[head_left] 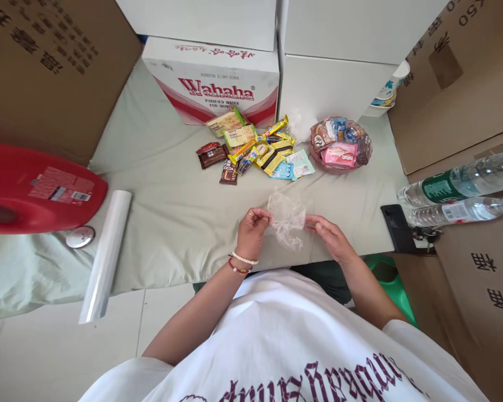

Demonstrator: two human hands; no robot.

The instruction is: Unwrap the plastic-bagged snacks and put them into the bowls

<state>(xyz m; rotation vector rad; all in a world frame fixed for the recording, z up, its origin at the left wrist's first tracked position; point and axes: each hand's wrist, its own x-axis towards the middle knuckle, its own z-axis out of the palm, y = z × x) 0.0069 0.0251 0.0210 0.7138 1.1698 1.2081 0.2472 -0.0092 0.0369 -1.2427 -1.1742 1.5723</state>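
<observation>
A small clear plastic bag [287, 218] hangs crumpled between my two hands above the pale green cloth [171, 212]. My left hand [251, 231] pinches its left edge, a bead bracelet on that wrist. Closed fingers of my right hand [329, 234] grip its right edge. Beyond my hands lies a pile of wrapped snacks [251, 148]. To the right of the pile sits a filled clear bag of snacks [341, 145] with a pink packet on top.
A roll of clear film [105, 254] lies at the left beside a red plastic container [33, 187] and a small round metal lid [80, 237]. A Wahaha carton [213, 78] and white boxes stand behind. A black phone [397, 228], two water bottles [456, 195] and brown cartons are at the right.
</observation>
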